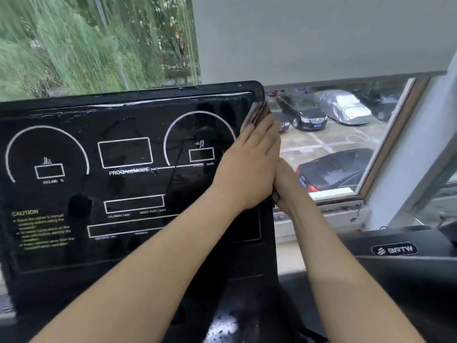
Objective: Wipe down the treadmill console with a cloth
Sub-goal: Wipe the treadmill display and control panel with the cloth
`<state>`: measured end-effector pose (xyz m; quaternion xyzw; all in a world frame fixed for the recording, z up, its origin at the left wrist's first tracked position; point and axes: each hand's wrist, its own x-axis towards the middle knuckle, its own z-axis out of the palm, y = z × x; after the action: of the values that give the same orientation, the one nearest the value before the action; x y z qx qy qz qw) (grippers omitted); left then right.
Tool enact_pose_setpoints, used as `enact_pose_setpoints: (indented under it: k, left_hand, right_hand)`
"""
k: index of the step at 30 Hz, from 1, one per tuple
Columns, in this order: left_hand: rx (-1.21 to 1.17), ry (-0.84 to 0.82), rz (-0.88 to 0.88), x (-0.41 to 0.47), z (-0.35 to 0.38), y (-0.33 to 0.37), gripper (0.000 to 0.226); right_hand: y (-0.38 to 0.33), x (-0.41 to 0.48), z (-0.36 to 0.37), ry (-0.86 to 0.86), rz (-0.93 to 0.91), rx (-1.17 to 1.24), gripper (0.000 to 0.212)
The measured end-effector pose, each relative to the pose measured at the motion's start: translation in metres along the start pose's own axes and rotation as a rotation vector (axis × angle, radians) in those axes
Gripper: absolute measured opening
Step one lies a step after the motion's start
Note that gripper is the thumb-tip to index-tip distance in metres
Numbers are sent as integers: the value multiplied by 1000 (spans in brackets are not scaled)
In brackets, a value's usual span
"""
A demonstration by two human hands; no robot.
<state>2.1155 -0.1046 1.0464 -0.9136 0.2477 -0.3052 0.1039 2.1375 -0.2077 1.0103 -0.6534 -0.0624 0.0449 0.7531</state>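
The black treadmill console [128, 184] fills the left and middle of the view, with white dials and boxes printed on its glossy face. A folded grey-brown striped cloth [257, 111] lies against the console's upper right corner. My left hand [249, 167] lies flat on the cloth, fingers together and pointing up, pressing it to the panel's right edge. My right hand [284, 186] is at the console's right side, just behind that edge, and holds it at mid height. Its fingers are mostly hidden by the left hand and the panel.
A window behind the console shows trees at left and parked cars [301, 112] below at right, with a grey roller blind [321, 35] half lowered. A black treadmill housing with a logo [394, 250] sits at lower right. The window sill [319, 216] runs behind the console's right edge.
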Motion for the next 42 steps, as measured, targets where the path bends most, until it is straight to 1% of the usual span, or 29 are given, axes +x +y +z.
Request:
enact_pose_setpoints:
  k: [2, 4, 6, 8, 11, 13, 14, 17, 19, 21, 23, 25, 27, 29, 31, 33, 34, 37, 38, 40, 42]
  left_hand:
    - [-34, -36, 27, -40, 18, 24, 60]
    - [-77, -108, 33, -77, 29, 47, 61]
    - [-91, -147, 31, -94, 33, 58, 63]
    - [-76, -121, 6, -83, 29, 52, 63]
    - [-77, -51, -102, -45, 11, 25, 65]
    - [-105, -21, -161, -31, 4, 15, 66]
    - [-107, -14, -167, -32, 5, 16, 66]
    - [-118, -60, -122, -63, 22, 40, 66]
    - [-136, -130, -69, -103, 37, 69, 65]
    - [-156, -212, -26, -143, 50, 95, 63]
    - [-183, -280, -3, -170, 58, 110, 62]
    - [-200, -304, 28, -176, 59, 107, 64]
    - [-196, -304, 75, -171, 54, 95, 62]
    - [-208, -295, 78, -163, 48, 89, 60]
    - [-256, -302, 26, -162, 44, 93, 62]
    - [-328, -325, -4, -170, 45, 104, 66]
    - [-375, -342, -7, -176, 47, 110, 67]
    - [-538, -422, -62, -207, 49, 129, 68]
    - [-579, -459, -89, -219, 47, 134, 66]
    - [-633, -516, -111, -244, 39, 143, 61]
    - [-679, -509, -94, -261, 27, 147, 52]
  right_hand:
    - [40, -25, -7, -6, 46, -66, 19]
    - [75, -52, -12, 12, 31, -137, 28]
    - [87, -65, -14, 27, 0, -163, 32]
    - [75, -55, -13, 18, -5, -152, 28]
    - [23, -19, -1, 41, -119, -140, 18]
    - [-1, -8, 9, 31, -163, -47, 15]
    - [0, -8, 10, 33, -179, -22, 15]
    - [44, -37, 2, 81, -118, -68, 19]
    - [94, -68, -9, 83, -65, -189, 19]
    - [134, -97, -16, 44, 1, -245, 21]
    - [158, -111, -21, -2, -14, -344, 26]
    - [158, -109, -24, -2, -23, -404, 32]
    - [146, -103, -25, -9, -72, -492, 38]
    - [142, -97, -26, 19, -70, -534, 32]
    - [144, -99, -21, 66, -47, -462, 28]
    - [154, -110, -18, 80, 18, -385, 36]
    - [157, -121, -17, 80, 47, -410, 41]
    - [161, -162, -26, 22, 47, -566, 50]
    - [160, -176, -28, 1, 26, -612, 58]
    - [163, -209, -26, -24, -13, -788, 71]
    - [168, -240, -21, -43, -72, -934, 72]
